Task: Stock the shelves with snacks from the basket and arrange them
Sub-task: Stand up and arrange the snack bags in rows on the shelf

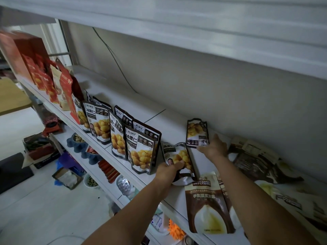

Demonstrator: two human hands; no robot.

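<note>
Fingers [177,164] of my left hand [168,172] pinch front pouch [178,155], right hand [215,149] rear pouch [196,133], beside standing row [140,152]; a bump could topple it.

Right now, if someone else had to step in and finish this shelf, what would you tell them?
Left hand grips a chestnut pouch at the shelf front. Right hand holds a second pouch near the back wall.
Done: a row of chestnut pouches stands to the left.
Left: stand these two, then tidy the brown pouches lying on the right.
</note>
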